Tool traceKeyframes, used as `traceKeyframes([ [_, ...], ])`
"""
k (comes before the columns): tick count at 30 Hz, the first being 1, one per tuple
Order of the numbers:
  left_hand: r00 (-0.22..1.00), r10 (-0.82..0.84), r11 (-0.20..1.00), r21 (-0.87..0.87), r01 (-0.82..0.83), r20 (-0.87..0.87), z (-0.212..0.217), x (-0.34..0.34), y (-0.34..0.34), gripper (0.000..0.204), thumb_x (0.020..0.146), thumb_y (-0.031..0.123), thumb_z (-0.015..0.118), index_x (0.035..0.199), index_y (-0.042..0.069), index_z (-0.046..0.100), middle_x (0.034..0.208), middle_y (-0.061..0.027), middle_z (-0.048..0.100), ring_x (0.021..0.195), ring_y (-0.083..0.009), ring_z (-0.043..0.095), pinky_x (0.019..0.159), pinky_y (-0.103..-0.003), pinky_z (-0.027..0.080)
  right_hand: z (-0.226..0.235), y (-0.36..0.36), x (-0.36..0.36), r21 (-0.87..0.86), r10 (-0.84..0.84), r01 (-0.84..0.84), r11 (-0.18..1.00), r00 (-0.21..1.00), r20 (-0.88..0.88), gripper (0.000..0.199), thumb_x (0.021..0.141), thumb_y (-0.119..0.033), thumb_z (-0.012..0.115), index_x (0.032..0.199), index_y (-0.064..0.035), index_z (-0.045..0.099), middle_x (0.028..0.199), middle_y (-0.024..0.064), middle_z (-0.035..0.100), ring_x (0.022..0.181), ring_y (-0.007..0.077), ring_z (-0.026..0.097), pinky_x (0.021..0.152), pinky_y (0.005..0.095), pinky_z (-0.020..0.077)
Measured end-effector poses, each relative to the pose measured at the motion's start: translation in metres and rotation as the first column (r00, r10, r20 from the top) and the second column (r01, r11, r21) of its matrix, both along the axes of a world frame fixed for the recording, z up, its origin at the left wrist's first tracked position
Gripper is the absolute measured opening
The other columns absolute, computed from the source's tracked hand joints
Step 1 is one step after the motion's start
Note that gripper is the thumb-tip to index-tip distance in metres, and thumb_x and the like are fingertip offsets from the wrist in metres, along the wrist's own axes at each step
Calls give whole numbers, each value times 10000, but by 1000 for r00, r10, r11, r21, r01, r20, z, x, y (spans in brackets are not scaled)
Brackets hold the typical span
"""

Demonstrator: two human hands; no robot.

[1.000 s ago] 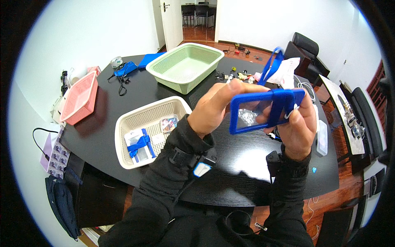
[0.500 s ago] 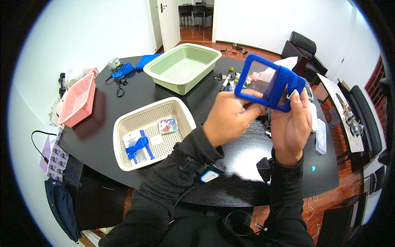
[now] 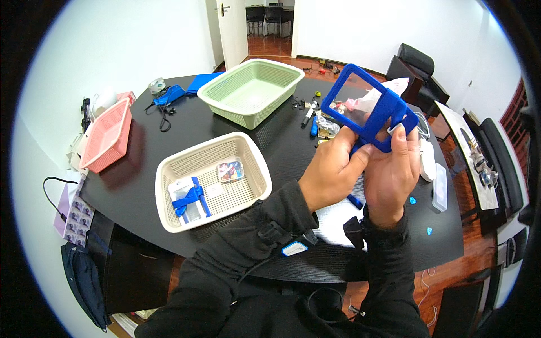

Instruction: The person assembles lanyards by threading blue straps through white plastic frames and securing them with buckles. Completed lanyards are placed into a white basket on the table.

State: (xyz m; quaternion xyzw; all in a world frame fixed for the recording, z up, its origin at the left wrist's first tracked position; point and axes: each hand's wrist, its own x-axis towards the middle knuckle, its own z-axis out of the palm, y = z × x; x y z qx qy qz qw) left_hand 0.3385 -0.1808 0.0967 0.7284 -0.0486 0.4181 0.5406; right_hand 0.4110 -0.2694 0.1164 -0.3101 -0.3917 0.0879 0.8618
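Note:
A clear-windowed pouch with a blue border (image 3: 389, 106) is held up tilted over the table. My right hand (image 3: 389, 177) grips its right end, with the thumb beside a small white loop (image 3: 396, 128) where a blue band crosses the pouch. My left hand (image 3: 335, 172) is closed on the blue strap below the pouch's lower edge, close against my right hand. A blue strap end (image 3: 355, 201) hangs beneath the left hand. In the cream basket (image 3: 167, 217), left of my hands, lie a similar blue-strapped clear pouch (image 3: 191, 204) and a small clear case with a coloured picture (image 3: 230, 170).
A green basket (image 3: 209, 97) stands farther back and a pink basket (image 3: 107, 147) at the left edge. Small tools and packets, including a blue-handled item (image 3: 313, 128), lie behind my hands. A clear plastic box (image 3: 439, 188) sits at the right edge.
My left hand has moved right and down from the pouch's lower left edge to beside my right hand. The pouch has tilted more, and a strap end shows below.

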Motion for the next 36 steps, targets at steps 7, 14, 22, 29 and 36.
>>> traceKeyframes([
  [7, 954, 291, 927, 225, -300, 70, 6, -4, 18, 258, 992, 291, 602, 974, 34, 624, 783, -192, 685, 711, -394, 681, 614, -442, 524, -5, 7, 3, -31, 8, -9, 999, 999, -34, 259, 1060, -177, 488, 1271, -29, 502, 1076, 59, 616, 940, 132, 595, 819, 306, 503],
  [14, 882, 448, 766, 445, -464, 147, 10, -10, 29, 287, 987, 301, 602, 830, 65, 560, 684, -148, 618, 623, -355, 642, 543, -434, 491, -5, 7, 7, -95, -37, 44, 995, 997, 73, 221, 1066, -217, 480, 1194, -38, 502, 935, 72, 615, 757, 105, 597, 543, 234, 511],
  [22, 897, 385, 744, 501, -441, 218, 12, -14, 36, 235, 976, 247, 632, 901, 25, 618, 721, -169, 631, 618, -350, 648, 543, -401, 501, -4, 8, 3, -88, -102, 113, 990, 987, 121, 230, 1062, -218, 496, 1187, -25, 492, 922, 78, 622, 719, 112, 614, 523, 236, 533],
  [29, 877, 449, 765, 433, -477, 173, 11, -13, 36, 211, 988, 232, 614, 934, 29, 627, 742, -178, 640, 640, -366, 653, 554, -407, 500, -7, 10, 3, -101, -148, 162, 982, 979, 141, 245, 1055, -227, 512, 1174, -15, 483, 943, 92, 625, 703, 115, 622, 520, 239, 542],
  [36, 902, 431, 836, 377, -400, 2, 2, -4, 31, 197, 972, 200, 609, 953, 8, 650, 770, -211, 645, 651, -356, 645, 592, -417, 487, -13, 10, 14, -193, -317, 378, 905, 905, 285, 240, 1023, -206, 567, 1131, 2, 518, 923, 92, 592, 713, 149, 572, 617, 293, 490],
])
